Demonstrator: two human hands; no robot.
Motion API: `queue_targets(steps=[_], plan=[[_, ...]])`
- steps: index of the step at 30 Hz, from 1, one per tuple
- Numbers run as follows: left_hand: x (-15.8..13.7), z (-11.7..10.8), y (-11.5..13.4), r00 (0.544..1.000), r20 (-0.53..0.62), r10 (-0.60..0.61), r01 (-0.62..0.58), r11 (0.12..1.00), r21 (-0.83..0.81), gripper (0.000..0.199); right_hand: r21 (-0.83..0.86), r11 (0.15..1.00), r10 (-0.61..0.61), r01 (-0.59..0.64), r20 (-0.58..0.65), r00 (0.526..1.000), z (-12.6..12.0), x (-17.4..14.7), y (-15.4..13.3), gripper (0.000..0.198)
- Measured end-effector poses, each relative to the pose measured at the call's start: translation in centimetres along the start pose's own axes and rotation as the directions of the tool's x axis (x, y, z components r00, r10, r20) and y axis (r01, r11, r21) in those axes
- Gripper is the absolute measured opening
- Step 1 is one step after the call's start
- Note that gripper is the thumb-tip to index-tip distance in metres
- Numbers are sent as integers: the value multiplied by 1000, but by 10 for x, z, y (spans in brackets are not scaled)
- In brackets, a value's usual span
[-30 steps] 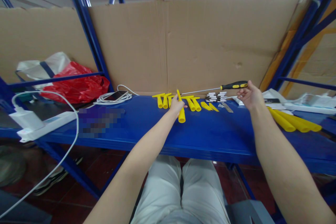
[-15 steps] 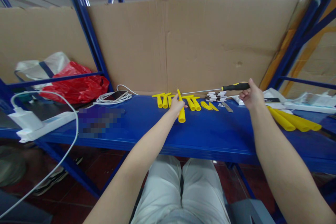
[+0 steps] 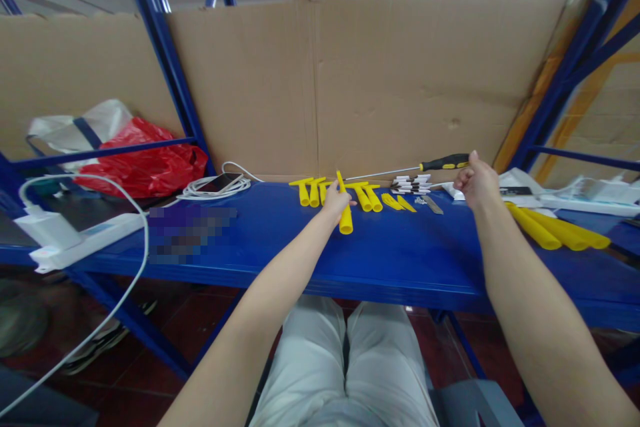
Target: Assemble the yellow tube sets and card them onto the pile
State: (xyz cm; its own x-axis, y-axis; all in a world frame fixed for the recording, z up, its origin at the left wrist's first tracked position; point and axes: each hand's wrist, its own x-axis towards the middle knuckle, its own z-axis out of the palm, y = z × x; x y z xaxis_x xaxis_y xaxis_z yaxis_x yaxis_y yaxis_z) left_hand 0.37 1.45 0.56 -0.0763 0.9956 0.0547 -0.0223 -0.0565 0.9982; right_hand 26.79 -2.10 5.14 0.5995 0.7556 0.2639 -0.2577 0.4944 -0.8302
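Observation:
My left hand (image 3: 339, 203) is closed around a yellow T-shaped plastic piece (image 3: 345, 221), whose hollow tube end points toward me. In my right hand (image 3: 476, 181) is the butt of a screwdriver (image 3: 445, 162) with a black and yellow handle, pinched between the fingers. Its long shaft reaches left, and the tip meets the upper part of the held yellow piece; the exact contact is too small to make out. Similar yellow T-shaped pieces (image 3: 304, 193) lie on both sides of my left hand. Small flat yellow parts (image 3: 391, 201) rest to the right.
White-and-dark sticks (image 3: 411, 184) and a metal strip (image 3: 433, 205) lie on the blue shelf (image 3: 400, 257). Yellow cones (image 3: 560, 232) are beside my right forearm. Cardboard (image 3: 390, 80) stands behind. At left are a power strip (image 3: 95, 238), coiled cable (image 3: 213, 185) and red bag (image 3: 145, 160).
The screwdriver handle has rolled, showing more of its yellow patches, and sits very slightly further left with my right hand. My left hand and the yellow piece stay in place.

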Motion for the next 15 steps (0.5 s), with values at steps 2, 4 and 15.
queue_targets(steps=[2, 4, 15], plan=[[0, 0, 0, 1000, 5, 7, -7, 1000, -4, 81, -10, 1000, -15, 15, 4, 1000, -1, 3, 2, 30], [1, 0, -1, 1000, 11, 9, -9, 1000, -10, 81, -1, 1000, 2, -2, -6, 1000, -3, 6, 3, 27], [2, 1, -1, 1000, -8, 6, -6, 1000, 4, 80, 42, 999, -1, 1, -8, 1000, 1, -2, 0, 30]])
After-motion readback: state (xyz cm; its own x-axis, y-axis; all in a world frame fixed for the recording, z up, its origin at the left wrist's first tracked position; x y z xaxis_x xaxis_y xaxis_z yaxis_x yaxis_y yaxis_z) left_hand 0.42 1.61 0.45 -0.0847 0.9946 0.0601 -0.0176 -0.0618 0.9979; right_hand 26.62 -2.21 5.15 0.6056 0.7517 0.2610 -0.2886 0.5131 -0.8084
